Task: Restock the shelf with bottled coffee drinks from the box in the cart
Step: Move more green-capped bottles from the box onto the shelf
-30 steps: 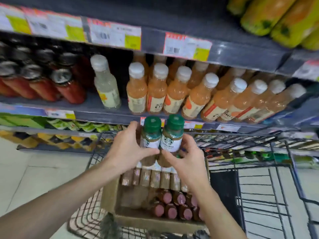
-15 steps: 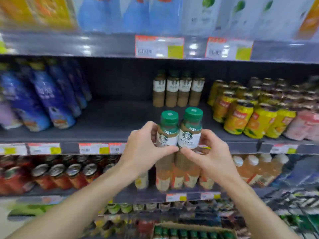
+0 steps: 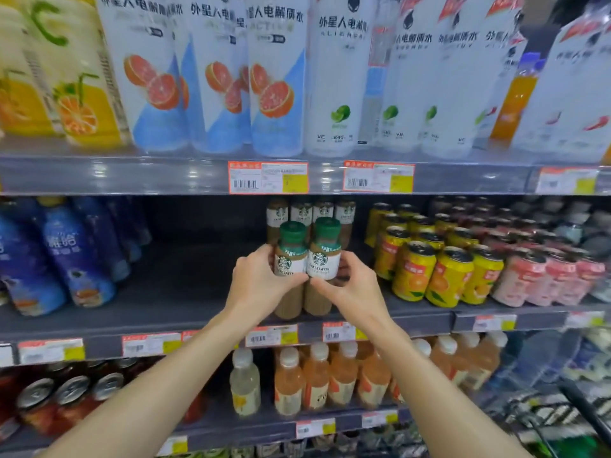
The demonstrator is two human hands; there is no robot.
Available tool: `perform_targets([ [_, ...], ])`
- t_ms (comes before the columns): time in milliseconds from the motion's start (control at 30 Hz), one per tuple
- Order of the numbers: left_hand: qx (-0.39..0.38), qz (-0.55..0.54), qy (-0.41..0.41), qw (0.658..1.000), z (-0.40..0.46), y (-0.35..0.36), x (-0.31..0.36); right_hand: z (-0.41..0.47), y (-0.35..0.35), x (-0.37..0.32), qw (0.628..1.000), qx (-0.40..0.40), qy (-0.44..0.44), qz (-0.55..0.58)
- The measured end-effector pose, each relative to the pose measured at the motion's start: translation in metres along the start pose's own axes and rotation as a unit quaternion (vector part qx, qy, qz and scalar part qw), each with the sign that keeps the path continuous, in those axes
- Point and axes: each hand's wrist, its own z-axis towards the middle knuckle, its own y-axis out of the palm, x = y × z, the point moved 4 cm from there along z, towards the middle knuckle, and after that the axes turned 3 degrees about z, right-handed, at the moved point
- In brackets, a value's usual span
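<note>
Together, the left hand (image 3: pixel 261 282) and right hand (image 3: pixel 352 287) each curl a grip round one green-capped caffe latte bottle (image 3: pixel 291 256), (image 3: pixel 325 251), the pair upright, side by side, bases at the front edge of the middle shelf (image 3: pixel 185 312). Behind them stands a row of four like bottles (image 3: pixel 310 213). Bare shelf lies open leftward up to the blue bottles (image 3: pixel 76 256); yellow cans (image 3: pixel 416 272) crowd the right.

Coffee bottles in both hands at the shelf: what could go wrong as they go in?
The two coffee bottles are pressed together between the left hand and right hand; one could slip out. Pushed back carelessly, they might topple the coffee row behind or bump the yellow cans.
</note>
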Motion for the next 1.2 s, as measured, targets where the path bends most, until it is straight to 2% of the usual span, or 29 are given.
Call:
perform_targets([
  [900, 0.008, 0.009, -0.025, 1.0, 0.014, 0.023, -0.02, 0.016, 0.008, 0.021, 1.0, -0.022, -0.009, 0.002],
  [1200, -0.022, -0.01, -0.038, 0.999, 0.012, 0.031, -0.027, 0.004, 0.017, 0.042, 0.999, -0.004, 0.018, 0.029],
])
